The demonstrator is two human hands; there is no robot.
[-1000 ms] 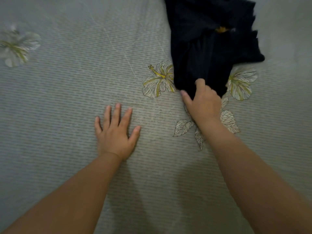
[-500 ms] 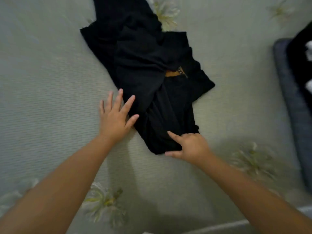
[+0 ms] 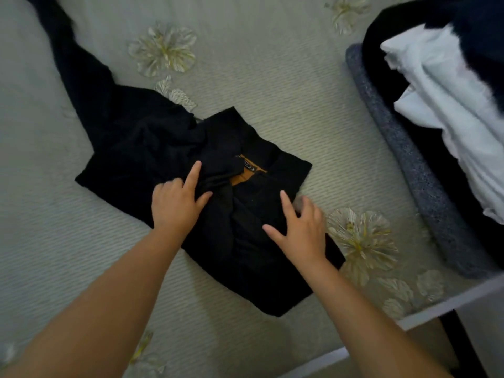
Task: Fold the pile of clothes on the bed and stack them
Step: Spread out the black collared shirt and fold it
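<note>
A black garment with an orange-brown inner collar label lies partly folded on the bed. One long dark part of it trails off to the upper left. My left hand is on the bunched cloth just left of the collar, index finger straight, the other fingers curled into the folds. My right hand lies flat on the garment's right side with its fingers spread.
At the right sits a pile of clothes: a white garment, dark ones above it, and a grey-blue knit underneath. The bed's white edge runs across the lower right. The sheet is pale with flower prints.
The view has swung right, bringing the clothes pile in. My left hand moved onto the garment near the collar. My right hand moved up onto the cloth and spread flat.
</note>
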